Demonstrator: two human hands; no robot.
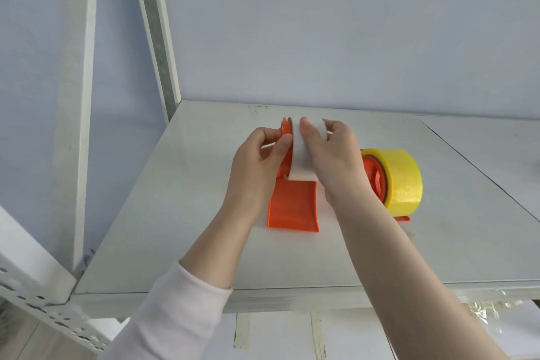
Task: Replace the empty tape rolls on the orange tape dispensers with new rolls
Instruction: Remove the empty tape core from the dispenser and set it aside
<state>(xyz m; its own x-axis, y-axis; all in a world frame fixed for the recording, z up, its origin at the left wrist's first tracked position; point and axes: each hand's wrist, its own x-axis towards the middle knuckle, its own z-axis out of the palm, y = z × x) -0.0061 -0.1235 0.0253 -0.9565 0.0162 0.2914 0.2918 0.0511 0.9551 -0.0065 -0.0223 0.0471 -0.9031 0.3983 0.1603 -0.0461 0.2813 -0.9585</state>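
So the white roll (301, 155) is sitting on the near orange dispenser (293, 204), roughly mid-shelf, and both hands are on it. It looks plain white all the way round, so I honestly can't tell if it's a bare core or a fresh roll. The dispenser's round orange side plate (285, 137) pokes out on the left of the roll, and its curved orange handle flap sticks out toward the camera, lying flat on the shelf.

The left hand (257, 164) is pinched on that left edge, thumb and fingertips closed right where the roll meets the orange plate. The right hand (333, 161) is wrapped over the top and right side of the roll, thumb lying across the white face, fingers curled round the far side. Both hands are clamped on the same roll, close together, almost touching.

Just beside the right wrist, to the right, is a second orange dispenser (374, 175) with a fat yellow tape roll (403, 181) loaded on it, standing on edge.

All of it sits on a pale grey metal shelf (175, 213) against a bluish wall (321, 23). There's a white slotted upright (157, 38) at the back left corner, and the left arm has a light pink sleeve (181, 310), while the right forearm is bare.
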